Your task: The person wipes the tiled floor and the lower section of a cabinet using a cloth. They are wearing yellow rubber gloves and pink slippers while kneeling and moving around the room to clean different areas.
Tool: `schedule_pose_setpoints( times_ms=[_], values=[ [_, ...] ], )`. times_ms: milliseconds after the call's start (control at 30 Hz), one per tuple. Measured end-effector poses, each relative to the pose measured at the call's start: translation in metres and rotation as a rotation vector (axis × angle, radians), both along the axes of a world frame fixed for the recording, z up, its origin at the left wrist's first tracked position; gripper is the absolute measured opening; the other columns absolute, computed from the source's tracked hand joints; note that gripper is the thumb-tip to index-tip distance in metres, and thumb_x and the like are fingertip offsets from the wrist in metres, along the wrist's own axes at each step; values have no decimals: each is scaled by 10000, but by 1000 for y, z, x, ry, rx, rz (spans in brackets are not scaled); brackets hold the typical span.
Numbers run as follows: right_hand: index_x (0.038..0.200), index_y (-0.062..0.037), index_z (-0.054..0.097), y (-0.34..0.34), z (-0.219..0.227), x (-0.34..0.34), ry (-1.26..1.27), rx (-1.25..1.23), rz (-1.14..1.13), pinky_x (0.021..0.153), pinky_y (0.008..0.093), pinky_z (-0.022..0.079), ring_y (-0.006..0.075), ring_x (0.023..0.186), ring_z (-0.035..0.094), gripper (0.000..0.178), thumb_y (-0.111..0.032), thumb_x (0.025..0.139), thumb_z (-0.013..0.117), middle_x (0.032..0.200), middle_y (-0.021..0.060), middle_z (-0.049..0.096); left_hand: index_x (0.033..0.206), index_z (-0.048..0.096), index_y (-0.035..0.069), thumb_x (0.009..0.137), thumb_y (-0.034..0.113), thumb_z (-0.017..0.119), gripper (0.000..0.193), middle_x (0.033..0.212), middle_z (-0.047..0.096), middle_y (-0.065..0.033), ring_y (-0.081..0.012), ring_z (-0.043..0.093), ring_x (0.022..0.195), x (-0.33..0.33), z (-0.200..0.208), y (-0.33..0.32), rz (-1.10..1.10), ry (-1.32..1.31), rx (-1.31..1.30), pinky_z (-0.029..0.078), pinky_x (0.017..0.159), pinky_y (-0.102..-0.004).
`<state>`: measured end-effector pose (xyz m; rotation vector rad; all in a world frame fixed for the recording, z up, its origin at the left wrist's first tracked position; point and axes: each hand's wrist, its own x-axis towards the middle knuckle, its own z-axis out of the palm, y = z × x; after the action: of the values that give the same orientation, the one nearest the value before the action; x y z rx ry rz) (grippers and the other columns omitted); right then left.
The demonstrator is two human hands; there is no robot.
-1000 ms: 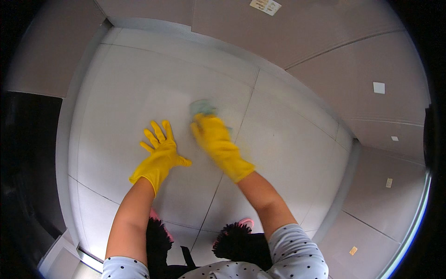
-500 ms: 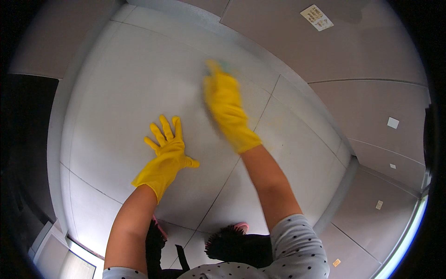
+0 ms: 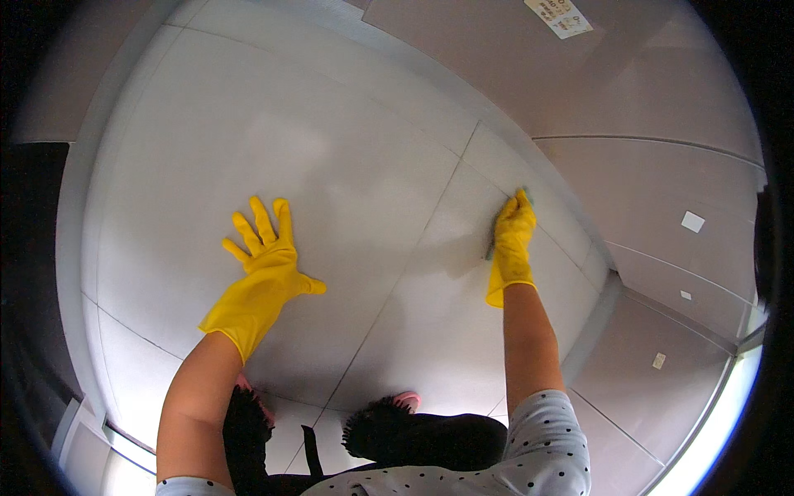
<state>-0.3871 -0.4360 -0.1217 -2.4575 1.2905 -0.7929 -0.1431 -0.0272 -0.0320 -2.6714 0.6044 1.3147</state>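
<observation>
A cream, finely printed rectangular label (image 3: 560, 16) marks taupe cabinets (image 3: 637, 87); a yellow-gloved right hand (image 3: 514, 236) closes on a greenish cloth (image 3: 490, 248) near the pale tiled floor's (image 3: 356, 165) edge, the yellow-gloved left hand (image 3: 266, 271) splayed across open tile.

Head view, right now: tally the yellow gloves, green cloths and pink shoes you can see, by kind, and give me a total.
Yellow gloves: 2
Green cloth: 1, mostly hidden under the right glove
Pink shoes: 2, each only partly visible
Total: 5
</observation>
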Motion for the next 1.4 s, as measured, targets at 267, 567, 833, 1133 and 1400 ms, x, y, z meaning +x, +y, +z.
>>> schedule_pose_setpoints(
  times_ms=[267, 567, 833, 1133, 1400],
  values=[
    [1316, -20, 631, 64, 46, 161, -10, -31, 419, 969, 481, 519, 445, 1086, 669, 392, -218, 977, 642, 1184, 248, 711, 1659, -106, 156, 384, 563, 996, 1733, 1679, -195, -291, -549, -155, 1531, -5, -3, 3, 27, -37, 35, -13, 1150, -762],
    [1385, -223, 622, 16, 44, 175, 437, 108, 417, 968, 511, 518, 446, 1123, 635, 377, -248, 1022, 525, 1234, 236, 681, 1662, -89, 157, 373, 546, 1002, 1733, 1695, -174, -261, -533, -142, 1541, -4, -2, 2, 28, -73, 25, -13, 1165, -742],
    [1347, -139, 642, -72, 49, -19, 391, 105, 51, 974, 454, 522, 405, 1116, 665, 345, -210, 1021, 555, 1211, 218, 705, 1660, -91, 147, 378, 495, 1018, 1731, 1692, -184, -265, -526, -164, 1539, -7, -4, 4, 37, -87, 13, -21, 1172, -729],
    [1424, -137, 578, 42, 60, 124, 437, 185, 323, 1024, 493, 505, 418, 1188, 634, 439, -327, 1028, 563, 1284, 224, 674, 1664, -78, 172, 356, 489, 1029, 1742, 1695, -182, -257, -511, -151, 1547, -7, -3, -1, 71, -89, 48, -20, 1181, -717],
    [1386, -93, 614, -33, 22, 99, 360, 103, 252, 1043, 401, 490, 389, 1224, 625, 424, -334, 1045, 542, 1336, 181, 665, 1664, -94, 177, 413, 554, 997, 1702, 1691, -183, -266, -527, -148, 1542, -4, 0, -7, 15, -76, 72, -19, 1165, -735]
  ],
)
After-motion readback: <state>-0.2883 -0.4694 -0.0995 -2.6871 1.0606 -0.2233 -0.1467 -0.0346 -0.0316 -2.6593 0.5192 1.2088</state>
